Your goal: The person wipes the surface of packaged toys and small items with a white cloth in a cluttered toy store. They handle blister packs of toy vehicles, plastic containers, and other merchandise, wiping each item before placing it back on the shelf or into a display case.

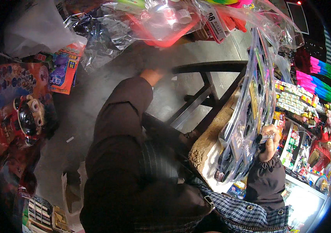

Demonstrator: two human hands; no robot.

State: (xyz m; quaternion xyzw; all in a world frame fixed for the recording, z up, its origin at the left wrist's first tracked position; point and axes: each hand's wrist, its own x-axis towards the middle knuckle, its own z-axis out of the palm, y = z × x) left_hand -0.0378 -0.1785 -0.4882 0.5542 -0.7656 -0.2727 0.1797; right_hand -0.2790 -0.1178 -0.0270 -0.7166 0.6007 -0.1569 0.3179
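My left hand (152,76) reaches out from a dark sleeve toward a red plastic basket (165,43). Its fingers are blurred and in shadow, so I cannot tell whether they hold anything. The basket contains clear plastic wrapping. At the right, my right hand (271,143) is closed on a small dark object (263,139) with a clear, shiny part; what it is cannot be made out. Beside that hand, flat packs in clear plastic (241,139) rest on a stool (209,142) with a fuzzy, pale-edged seat.
A dark metal frame (209,68) stands over the grey floor (165,102). Toy packaging with a cartoon figure (33,116) is at the left, near an orange-edged pack (65,70). Crowded shop shelves (296,99) line the right. A glowing glass display case (308,201) sits lower right.
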